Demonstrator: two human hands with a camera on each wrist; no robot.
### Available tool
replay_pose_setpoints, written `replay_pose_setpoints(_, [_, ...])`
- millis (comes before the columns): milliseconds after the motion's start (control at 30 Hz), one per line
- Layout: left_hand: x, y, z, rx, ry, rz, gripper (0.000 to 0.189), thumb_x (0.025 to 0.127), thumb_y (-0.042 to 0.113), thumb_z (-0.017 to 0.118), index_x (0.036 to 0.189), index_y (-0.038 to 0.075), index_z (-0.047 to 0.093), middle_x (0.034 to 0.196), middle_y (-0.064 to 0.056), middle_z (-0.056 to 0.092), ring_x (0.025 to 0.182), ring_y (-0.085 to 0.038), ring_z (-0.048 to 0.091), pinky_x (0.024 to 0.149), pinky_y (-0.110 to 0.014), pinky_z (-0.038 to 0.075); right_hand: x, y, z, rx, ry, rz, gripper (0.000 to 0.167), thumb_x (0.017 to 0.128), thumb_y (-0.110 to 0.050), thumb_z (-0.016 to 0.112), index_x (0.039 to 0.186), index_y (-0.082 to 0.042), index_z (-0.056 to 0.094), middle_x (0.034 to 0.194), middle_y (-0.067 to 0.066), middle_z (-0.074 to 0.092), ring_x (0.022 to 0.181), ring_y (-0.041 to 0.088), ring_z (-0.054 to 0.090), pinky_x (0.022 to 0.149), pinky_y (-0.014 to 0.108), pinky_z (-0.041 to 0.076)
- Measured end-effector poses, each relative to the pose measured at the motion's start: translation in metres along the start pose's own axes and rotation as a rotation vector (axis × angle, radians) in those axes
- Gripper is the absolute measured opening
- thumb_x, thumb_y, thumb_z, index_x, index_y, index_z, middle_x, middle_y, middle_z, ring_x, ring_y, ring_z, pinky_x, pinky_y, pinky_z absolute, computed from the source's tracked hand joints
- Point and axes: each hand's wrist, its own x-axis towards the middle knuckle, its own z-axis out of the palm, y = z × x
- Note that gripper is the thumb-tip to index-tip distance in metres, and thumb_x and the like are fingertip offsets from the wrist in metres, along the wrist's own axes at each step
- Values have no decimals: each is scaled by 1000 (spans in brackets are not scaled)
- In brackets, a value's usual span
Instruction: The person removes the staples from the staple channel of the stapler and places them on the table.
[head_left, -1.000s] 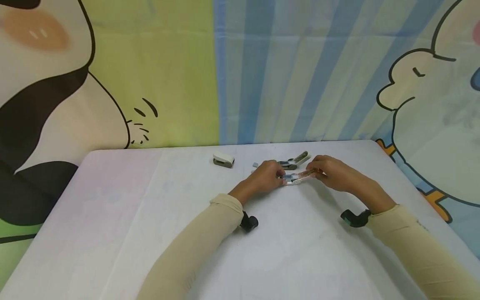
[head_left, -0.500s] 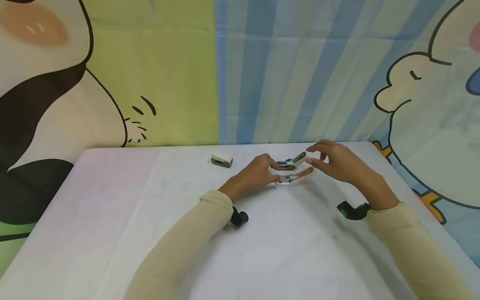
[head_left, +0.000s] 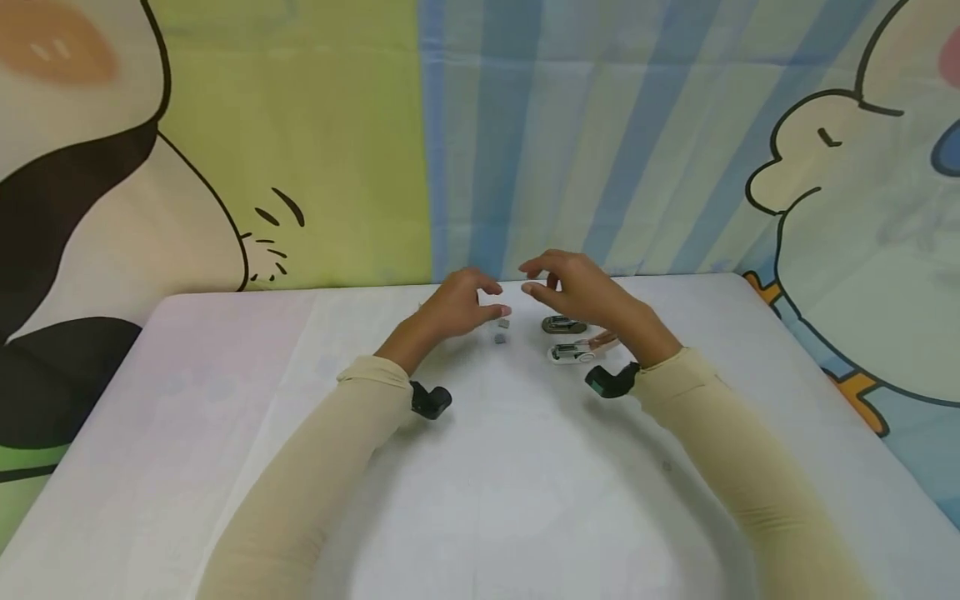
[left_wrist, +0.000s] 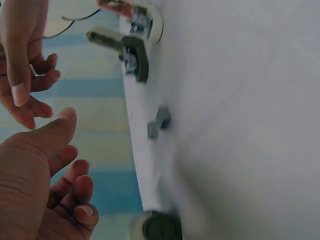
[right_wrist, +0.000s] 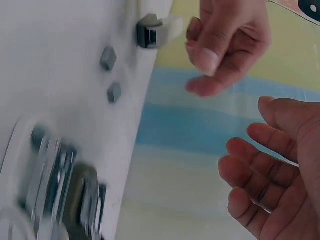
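Note:
My left hand (head_left: 453, 307) hangs above the table, fingers loosely bent and holding nothing. Facing it, my right hand (head_left: 581, 287) is also in the air with nothing between thumb and fingers. Below the right hand lie two small staplers with their tops swung up: a grey-green one (head_left: 564, 325) at the back and a white-and-pink one (head_left: 572, 352) in front. Two small grey blocks that look like staple strips, a front one (head_left: 500, 338) and a back one (head_left: 503, 323), sit near my left fingertips. A third stapler, white and dark green (right_wrist: 150, 32), is mostly hidden behind the left hand in the head view.
A white cloth covers the table (head_left: 465, 500). Its back edge meets a hanging cloth (head_left: 637, 167) printed with stripes and cartoon animals. Black wrist cameras, a left one (head_left: 431, 402) and a right one (head_left: 611, 382), stick out from the sleeves.
Both hands have left the staplers and moved left and up. The pink-and-white stapler was let go with its top raised, and the staple blocks have come into view.

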Motion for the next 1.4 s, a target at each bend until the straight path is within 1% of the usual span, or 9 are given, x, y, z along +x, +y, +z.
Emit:
replay_pose_setpoints(167, [-15, -23, -25, 9, 75, -42, 48, 87, 32, 75, 123, 0, 65, 122, -14, 55, 92, -28, 54, 77, -39, 48, 35, -4, 25, 109, -30, 22, 41, 99, -28, 59, 133, -4, 58, 117, 10, 62, 80, 19, 60, 69, 36, 50])
replay_pose_setpoints(333, [-33, -51, -42, 13, 138, -146, 66, 82, 38, 79, 133, 1, 57, 132, -17, 43, 105, -33, 47, 86, -45, 43, 62, -1, 48, 202, -47, 112, 45, 96, -32, 62, 132, -5, 59, 118, 8, 62, 77, 18, 59, 70, 34, 50])
replay_pose_setpoints(500, [-44, -76, -40, -22, 102, -216, 67, 83, 29, 79, 137, 0, 53, 137, -20, 43, 109, -36, 46, 90, -48, 42, 73, -6, 70, 233, -125, 135, 51, 93, -34, 67, 133, -5, 58, 122, 12, 60, 87, 22, 61, 76, 35, 51])
replay_pose_setpoints(633, [-44, -89, -30, -49, 80, -204, 62, 87, 21, 74, 139, -1, 50, 135, -20, 51, 106, -33, 51, 87, -45, 43, 78, -12, 91, 214, -176, 132, 52, 91, -33, 70, 134, -6, 57, 123, 10, 60, 92, 19, 60, 79, 33, 49])
replay_pose_setpoints(700, [-42, -92, -24, -54, 81, -178, 54, 89, 18, 71, 137, -1, 53, 129, -20, 56, 99, -31, 52, 82, -43, 43, 80, -15, 98, 181, -177, 129, 47, 91, -30, 71, 131, -6, 60, 119, 9, 61, 91, 18, 58, 79, 32, 47])
replay_pose_setpoints(833, [-40, -93, -16, -25, 144, -143, 36, 88, 12, 71, 121, -2, 65, 113, -16, 64, 86, -26, 54, 75, -38, 42, 84, -22, 105, 101, -135, 99, 32, 92, -22, 70, 119, -5, 67, 106, 8, 63, 86, 19, 54, 74, 32, 43])
replay_pose_setpoints(967, [-42, -92, -15, -10, 197, -136, 27, 84, 11, 76, 108, -1, 71, 105, -13, 67, 83, -24, 55, 73, -36, 43, 84, -29, 104, 53, -113, 77, 25, 91, -17, 71, 112, -5, 71, 98, 8, 62, 82, 20, 52, 71, 32, 40])
replay_pose_setpoints(1200, [-47, -96, -17, -45, 166, -102, 25, 83, 14, 77, 105, 2, 73, 96, -8, 68, 76, -19, 54, 67, -31, 42, 80, -34, 101, 27, -148, 63, 26, 92, -19, 70, 115, -6, 71, 97, 7, 62, 81, 20, 51, 71, 31, 40])
replay_pose_setpoints(1400, [-50, -94, -13, -99, 127, -67, 22, 83, 14, 77, 103, 3, 74, 89, -6, 67, 72, -18, 53, 64, -31, 41, 66, -36, 94, 22, -172, 60, 29, 92, -20, 69, 118, -7, 70, 98, 7, 63, 81, 20, 51, 71, 32, 39])
